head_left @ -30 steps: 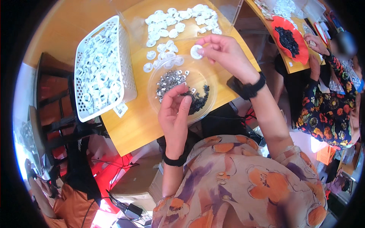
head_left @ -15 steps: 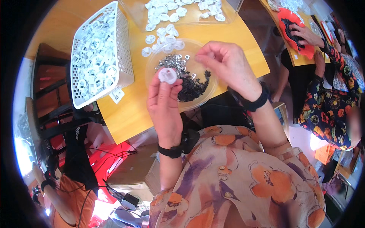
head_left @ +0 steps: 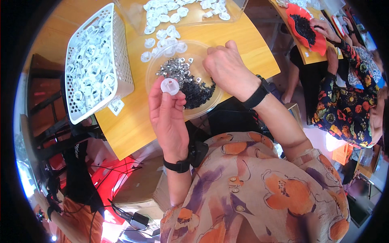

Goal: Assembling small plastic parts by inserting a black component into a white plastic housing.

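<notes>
My left hand point(head_left: 168, 125) pinches a round white plastic piece point(head_left: 170, 86) with a square recess in its middle, thumb in front and fingers behind. The piece is held up over the near left part of a clear round bowl point(head_left: 198, 50). Small silver metal pieces point(head_left: 173, 67) lie in the bowl's far left part, and small black pieces point(head_left: 197, 95) are heaped at its near side. My right hand point(head_left: 231, 69) is curled over the bowl's right side, knuckles up. Its fingertips point down and are hidden, so anything between them cannot be seen.
A white perforated basket point(head_left: 125, 71) full of white pieces stands at the left. Behind the bowl lie loose white pieces point(head_left: 162, 34) and a clear tray point(head_left: 194, 27) holding more. At far right, a co-worker's hand point(head_left: 324, 29) is at a red dish point(head_left: 321, 45) of black pieces.
My right hand has turned knuckles up and moved slightly left and down at the bowl. My left hand still holds the white piece. The whole view has shifted a little.
</notes>
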A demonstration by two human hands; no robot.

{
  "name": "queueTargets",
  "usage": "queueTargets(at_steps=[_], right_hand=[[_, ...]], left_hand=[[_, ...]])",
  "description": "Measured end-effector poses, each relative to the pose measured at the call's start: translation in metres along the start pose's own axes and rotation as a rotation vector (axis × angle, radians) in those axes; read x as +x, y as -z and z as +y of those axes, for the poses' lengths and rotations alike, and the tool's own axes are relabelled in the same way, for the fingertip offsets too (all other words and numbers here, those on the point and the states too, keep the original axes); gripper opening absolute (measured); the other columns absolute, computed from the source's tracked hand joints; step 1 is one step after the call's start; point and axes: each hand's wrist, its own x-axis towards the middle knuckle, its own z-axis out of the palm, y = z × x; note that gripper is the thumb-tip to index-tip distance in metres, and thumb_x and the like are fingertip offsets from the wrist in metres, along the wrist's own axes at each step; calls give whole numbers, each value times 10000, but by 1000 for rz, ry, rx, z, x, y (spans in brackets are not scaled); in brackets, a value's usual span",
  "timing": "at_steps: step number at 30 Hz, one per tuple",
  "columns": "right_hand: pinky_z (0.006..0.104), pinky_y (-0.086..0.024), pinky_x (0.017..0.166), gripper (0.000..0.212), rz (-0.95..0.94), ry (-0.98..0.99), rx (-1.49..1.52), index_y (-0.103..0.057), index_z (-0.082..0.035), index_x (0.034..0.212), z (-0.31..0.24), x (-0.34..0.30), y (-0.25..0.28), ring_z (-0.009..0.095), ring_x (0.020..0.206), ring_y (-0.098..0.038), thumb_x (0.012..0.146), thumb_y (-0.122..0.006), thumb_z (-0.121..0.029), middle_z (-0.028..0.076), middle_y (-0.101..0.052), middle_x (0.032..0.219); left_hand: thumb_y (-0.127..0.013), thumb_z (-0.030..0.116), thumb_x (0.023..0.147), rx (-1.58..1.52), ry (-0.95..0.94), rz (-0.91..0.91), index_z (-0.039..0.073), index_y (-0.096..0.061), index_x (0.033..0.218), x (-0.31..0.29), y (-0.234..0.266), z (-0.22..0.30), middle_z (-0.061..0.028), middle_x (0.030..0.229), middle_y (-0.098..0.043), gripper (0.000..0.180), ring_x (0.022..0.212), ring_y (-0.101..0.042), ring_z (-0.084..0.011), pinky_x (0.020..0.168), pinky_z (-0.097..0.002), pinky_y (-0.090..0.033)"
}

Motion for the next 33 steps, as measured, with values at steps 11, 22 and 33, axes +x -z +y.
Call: queueTargets(at_steps=[11,22,33], right_hand=[[379,-319,725,73,-45,22,208,-639,-83,687,-16,1,-11,274,686,-557,744,-595,-94,98,-579,706],[380,-393,707,91,102,-103,472,-625,-46,841,-7,-5,1,271,728,-607,775,-632,-109,127,-614,754],[206,-433,748,126,-100,-269,1622,-569,-4,1028,-1,-18,18,61,777,-515,924,-556,-75,-9,-575,907]], left_hand=[[-529,117,953,2,68,8,33,-486,1289,4,-3,3,-73,1140,-588,350,912,-578,-118,822,-255,-474],[-517,102,943,99,182,-48,6,-530,1208,7,-19,-2,-86,1099,-599,283,937,-578,-129,825,-271,-477],[-512,146,955,260,118,15,34,-564,1047,10,-36,-10,-40,882,-588,154,751,-528,-110,670,-241,-422]])
